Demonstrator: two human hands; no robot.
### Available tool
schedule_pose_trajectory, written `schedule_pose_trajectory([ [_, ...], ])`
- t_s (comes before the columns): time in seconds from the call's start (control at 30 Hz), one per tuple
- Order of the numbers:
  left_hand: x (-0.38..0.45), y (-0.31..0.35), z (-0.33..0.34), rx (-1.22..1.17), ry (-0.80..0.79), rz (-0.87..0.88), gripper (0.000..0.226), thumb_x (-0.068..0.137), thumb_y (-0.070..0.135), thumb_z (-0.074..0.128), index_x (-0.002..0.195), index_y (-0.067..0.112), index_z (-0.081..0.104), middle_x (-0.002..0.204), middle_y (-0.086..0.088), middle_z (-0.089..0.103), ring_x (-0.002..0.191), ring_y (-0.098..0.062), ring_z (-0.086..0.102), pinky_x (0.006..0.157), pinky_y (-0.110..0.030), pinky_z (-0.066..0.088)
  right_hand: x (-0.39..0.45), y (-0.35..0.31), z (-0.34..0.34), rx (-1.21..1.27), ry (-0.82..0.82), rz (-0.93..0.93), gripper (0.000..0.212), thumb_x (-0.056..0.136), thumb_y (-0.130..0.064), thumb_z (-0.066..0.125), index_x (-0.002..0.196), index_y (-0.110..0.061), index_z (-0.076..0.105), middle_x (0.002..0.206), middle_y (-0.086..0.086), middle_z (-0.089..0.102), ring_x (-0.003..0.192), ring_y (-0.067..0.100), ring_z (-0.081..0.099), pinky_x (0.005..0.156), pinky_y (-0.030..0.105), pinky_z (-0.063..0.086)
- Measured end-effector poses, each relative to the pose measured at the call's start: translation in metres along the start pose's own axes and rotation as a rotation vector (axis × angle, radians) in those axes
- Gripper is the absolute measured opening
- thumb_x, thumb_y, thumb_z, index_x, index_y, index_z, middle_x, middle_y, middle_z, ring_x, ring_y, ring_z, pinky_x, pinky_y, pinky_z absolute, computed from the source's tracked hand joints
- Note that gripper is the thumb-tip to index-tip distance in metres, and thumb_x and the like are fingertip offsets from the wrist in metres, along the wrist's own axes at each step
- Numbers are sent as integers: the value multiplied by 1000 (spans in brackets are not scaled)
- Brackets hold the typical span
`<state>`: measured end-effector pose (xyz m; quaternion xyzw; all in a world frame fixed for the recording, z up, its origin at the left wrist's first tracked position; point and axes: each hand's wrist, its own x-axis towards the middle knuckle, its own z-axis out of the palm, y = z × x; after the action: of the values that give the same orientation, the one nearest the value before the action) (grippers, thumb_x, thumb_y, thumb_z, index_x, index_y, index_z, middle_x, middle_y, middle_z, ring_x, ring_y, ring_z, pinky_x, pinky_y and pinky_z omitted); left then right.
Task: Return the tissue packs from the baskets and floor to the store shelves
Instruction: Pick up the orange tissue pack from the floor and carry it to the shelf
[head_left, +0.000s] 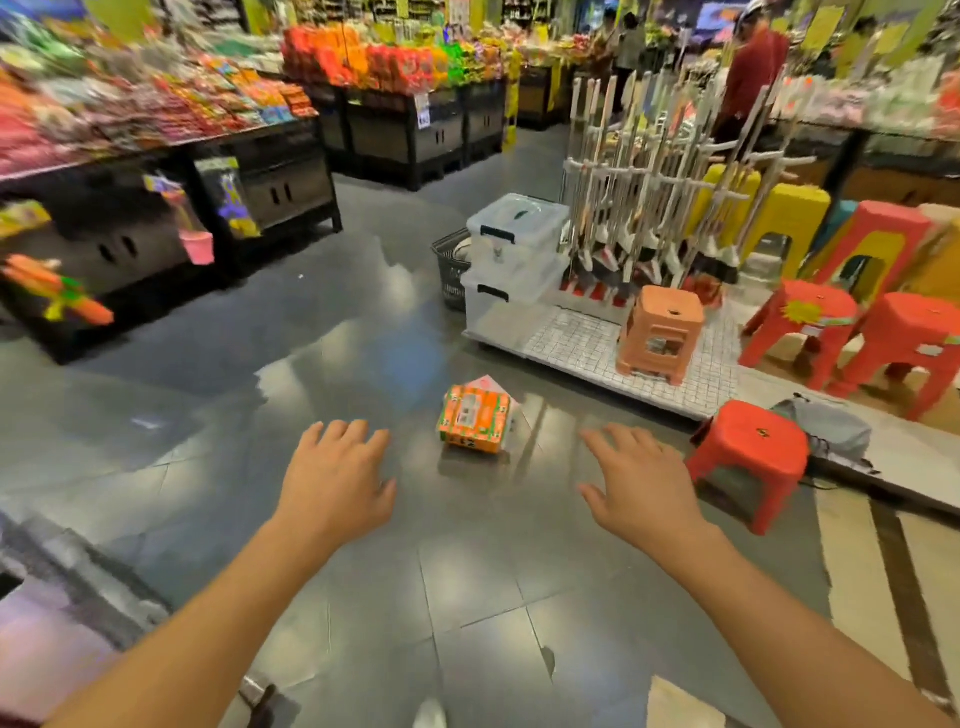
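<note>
Beyond the tissue pack (475, 419), a dark shopping basket (451, 270) stands on the floor (322, 374) behind two stacked clear storage boxes (511, 260); what the basket holds cannot be made out. The left hand (335, 480) and right hand (641, 483) hover nearer the camera than the pack, one to each side, fingers spread and relaxed, holding nothing. The orange pack lies flat on the floor, its long axis running roughly left to right, label face up. A red stool (748, 457) stands right of the pack.
</note>
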<state>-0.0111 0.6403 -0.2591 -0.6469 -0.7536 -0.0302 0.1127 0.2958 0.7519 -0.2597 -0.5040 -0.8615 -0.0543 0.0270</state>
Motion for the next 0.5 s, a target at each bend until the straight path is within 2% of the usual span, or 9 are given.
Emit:
schedule_pose_trajectory([
  [0.1, 40, 1, 20, -35, 35, 14, 45, 69, 46, 58, 99, 13, 68, 90, -8, 63, 85, -34, 62, 85, -44, 48, 53, 2, 18, -26, 10, -48, 61, 77, -51, 69, 130, -25, 57, 128, 4, 60, 118, 30, 56, 89, 43, 47],
  [0.2, 90, -3, 43, -57, 10, 7, 40, 71, 43, 58, 96, 13, 66, 91, -8, 63, 85, -34, 60, 82, -43, 47, 107, 4, 33, -53, 23, -76, 61, 69, -51, 74, 122, -24, 62, 122, 5, 64, 114, 31, 59, 93, 49, 46],
  [0.3, 141, -11, 70, -72, -28, 2, 44, 69, 42, 64, 102, 13, 66, 98, -10, 63, 90, -34, 59, 85, -46, 47, 155, 5, 41, -65, 54, -99, 60, 71, -48, 74, 125, -25, 61, 126, 6, 62, 119, 32, 56, 96, 51, 43],
  [0.4, 194, -17, 93, -98, -18, 34, 59, 65, 38, 72, 117, 11, 64, 112, -15, 62, 100, -37, 58, 94, -51, 45, 202, 8, 48, -74, 79, -116, 65, 71, -46, 76, 129, -23, 59, 130, 9, 60, 125, 37, 53, 100, 56, 43],
  [0.5, 245, -23, 114, -126, -19, 80, 59, 69, 38, 68, 121, 11, 62, 115, -14, 61, 103, -35, 57, 99, -50, 42, 248, 12, 58, -26, 94, -82, 64, 73, -42, 76, 132, -21, 58, 135, 11, 57, 128, 37, 51, 101, 57, 43],
])
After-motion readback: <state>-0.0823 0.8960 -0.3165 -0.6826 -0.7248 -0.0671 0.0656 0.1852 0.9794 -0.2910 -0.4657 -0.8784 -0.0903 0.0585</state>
